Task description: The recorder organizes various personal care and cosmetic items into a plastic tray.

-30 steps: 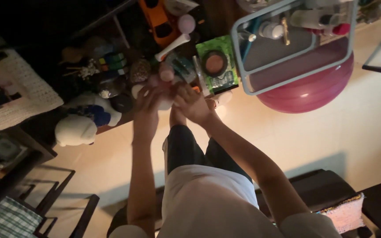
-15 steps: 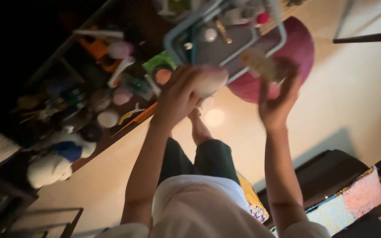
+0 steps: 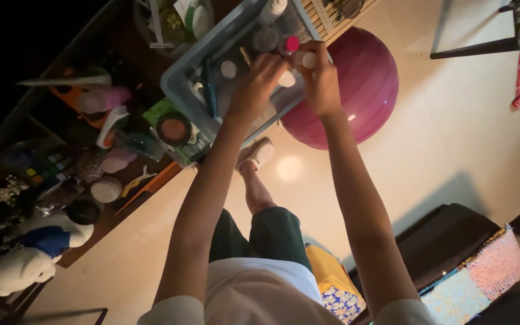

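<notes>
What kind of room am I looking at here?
Likely a home bedroom or living space: a cluttered dresser top with cosmetics, a grey basket of toiletries, a pink exercise ball and a plush toy.

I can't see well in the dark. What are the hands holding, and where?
The right hand pinches a small pale round thing at its sides. What the left hand holds over the tray cannot be told.

Your left hand (image 3: 259, 81) and right hand (image 3: 320, 78) have moved from apart to together over the grey tray (image 3: 179, 81). Your right hand's small white piece (image 3: 309, 59) now sits above the tray's edge.

dark shelf (image 3: 124, 210) — grey tray (image 3: 179, 81) | orange comb (image 3: 151, 188) — white jar (image 3: 106, 190)
</notes>
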